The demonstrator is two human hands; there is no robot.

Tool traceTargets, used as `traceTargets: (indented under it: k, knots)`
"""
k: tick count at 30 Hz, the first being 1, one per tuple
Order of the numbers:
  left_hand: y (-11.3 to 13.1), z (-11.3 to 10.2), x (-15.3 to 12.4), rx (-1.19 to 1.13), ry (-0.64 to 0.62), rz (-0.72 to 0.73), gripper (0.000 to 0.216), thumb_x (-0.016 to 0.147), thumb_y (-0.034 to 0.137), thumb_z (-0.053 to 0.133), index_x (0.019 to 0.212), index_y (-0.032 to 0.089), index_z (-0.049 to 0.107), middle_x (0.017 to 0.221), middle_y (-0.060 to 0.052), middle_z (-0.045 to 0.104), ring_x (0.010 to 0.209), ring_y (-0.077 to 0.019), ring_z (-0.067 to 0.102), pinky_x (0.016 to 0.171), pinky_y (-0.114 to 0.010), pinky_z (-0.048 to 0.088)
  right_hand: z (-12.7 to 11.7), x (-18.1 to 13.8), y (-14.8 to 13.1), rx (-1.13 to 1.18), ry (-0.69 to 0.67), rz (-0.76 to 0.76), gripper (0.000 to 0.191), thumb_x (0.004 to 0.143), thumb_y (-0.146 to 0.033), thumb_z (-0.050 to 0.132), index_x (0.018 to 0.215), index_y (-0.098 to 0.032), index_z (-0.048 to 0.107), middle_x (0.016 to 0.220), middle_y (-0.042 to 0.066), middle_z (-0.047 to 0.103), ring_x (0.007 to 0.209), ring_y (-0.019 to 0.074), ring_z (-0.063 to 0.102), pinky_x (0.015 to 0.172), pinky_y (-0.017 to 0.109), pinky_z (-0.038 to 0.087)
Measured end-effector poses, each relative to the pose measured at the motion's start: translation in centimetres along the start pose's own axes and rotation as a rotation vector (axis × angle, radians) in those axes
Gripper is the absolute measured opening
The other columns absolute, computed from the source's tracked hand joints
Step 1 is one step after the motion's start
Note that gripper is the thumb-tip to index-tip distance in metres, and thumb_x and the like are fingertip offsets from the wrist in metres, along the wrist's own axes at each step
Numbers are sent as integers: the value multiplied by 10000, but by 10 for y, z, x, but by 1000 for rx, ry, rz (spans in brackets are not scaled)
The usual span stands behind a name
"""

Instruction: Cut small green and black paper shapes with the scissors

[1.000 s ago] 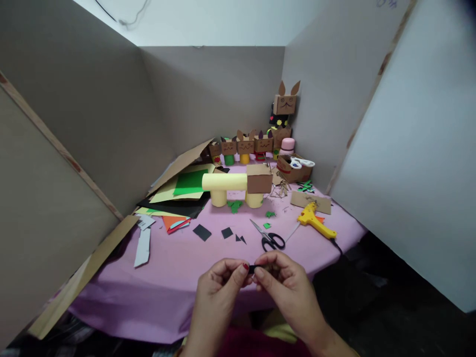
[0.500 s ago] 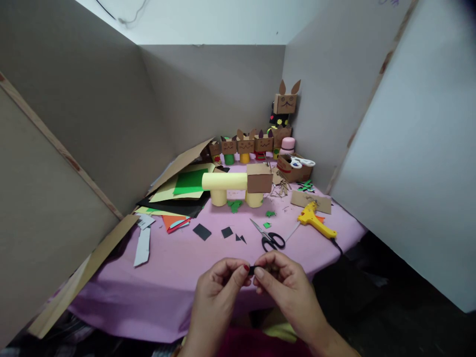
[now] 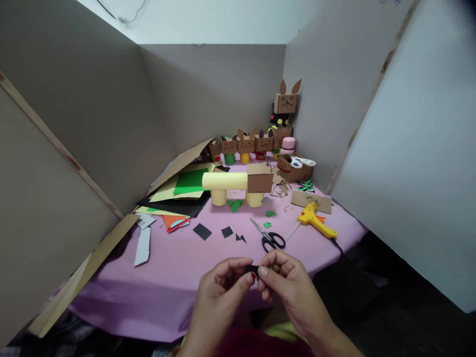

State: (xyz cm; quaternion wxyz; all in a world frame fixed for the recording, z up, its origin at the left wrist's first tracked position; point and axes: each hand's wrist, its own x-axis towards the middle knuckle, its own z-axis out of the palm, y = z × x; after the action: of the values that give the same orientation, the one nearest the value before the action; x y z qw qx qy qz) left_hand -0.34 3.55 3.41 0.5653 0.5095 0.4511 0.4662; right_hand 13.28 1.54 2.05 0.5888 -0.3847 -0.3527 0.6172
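Between my two hands is a small piece of black paper point(image 3: 252, 269), mostly covered by fingers. My left hand point(image 3: 226, 285) pinches its left end, and my right hand point(image 3: 284, 277) grips the right end between thumb and fingers. Just beyond my fingers lie black-handled scissors point(image 3: 273, 241) with their tips pointing away to the left. Cut black paper pieces point(image 3: 202, 231) are scattered left of the scissors. Farther back stands a pale yellow paper tube figure point(image 3: 225, 181) on two short tube legs, with a brown cardboard box point(image 3: 259, 178) at its right end.
A yellow glue gun point(image 3: 317, 220) with its cable lies at the right beside a cardboard strip point(image 3: 311, 202). Coloured paper sheets point(image 3: 191, 182) are piled at the left. Cardboard animal figures point(image 3: 245, 145) line the back, near an open box point(image 3: 295, 168) with white scissors. Partition walls enclose the table.
My right hand has shifted slightly right, and more of the black paper shows between my fingers. My left thumb has moved a little right and down. The things on the table have stayed put.
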Motion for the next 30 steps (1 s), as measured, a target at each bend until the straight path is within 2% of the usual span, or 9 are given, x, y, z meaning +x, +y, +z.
traceTargets:
  k: [3,8,11,14,18,23,30]
  knots:
    - [0,1,1,-25,5,-22,138,605,196,739,740,179,724,657,-17,708,638,-153,639,615,-220,502,0,0,0,-42,6,-13,215,729,-314,703,700,-148,570,538,-33,599,431,59,495,442,161,385]
    - [-2,2,3,-58,50,-16,234,604,227,741,832,174,724,624,-6,690,590,-140,617,576,-215,487,2,-2,-2,-129,32,-40,243,731,-355,695,698,-152,566,556,-32,595,460,67,509,467,172,404]
    - [2,2,3,-36,29,-44,99,617,228,735,678,155,712,586,-9,677,576,-133,600,571,-206,473,3,-4,-3,-183,36,-63,239,739,-357,686,706,-152,568,571,-29,593,483,74,516,491,182,419]
    - [6,3,1,-17,-11,-53,112,650,240,717,594,148,686,559,-7,665,570,-127,588,579,-197,465,4,-5,-5,-206,38,-83,234,745,-358,680,711,-156,565,578,-26,597,494,81,522,502,189,426]
    - [7,2,-1,-49,-29,-84,118,680,264,704,656,149,694,588,-14,680,596,-138,610,607,-211,480,4,-5,-6,-205,44,-84,232,746,-356,680,712,-157,565,586,-16,613,499,87,534,498,191,428]
    - [6,1,-4,-100,24,-97,183,729,329,666,800,165,706,601,-16,698,618,-140,641,645,-212,493,2,-4,-3,-134,40,-62,207,753,-329,683,729,-159,567,573,-25,611,474,69,522,483,171,415]
    - [4,0,0,-216,-18,-188,225,649,353,747,774,170,712,569,-7,689,569,-109,621,607,-185,484,-1,-2,0,-37,10,-21,212,731,-306,710,711,-148,571,538,-36,604,430,47,507,439,143,388]
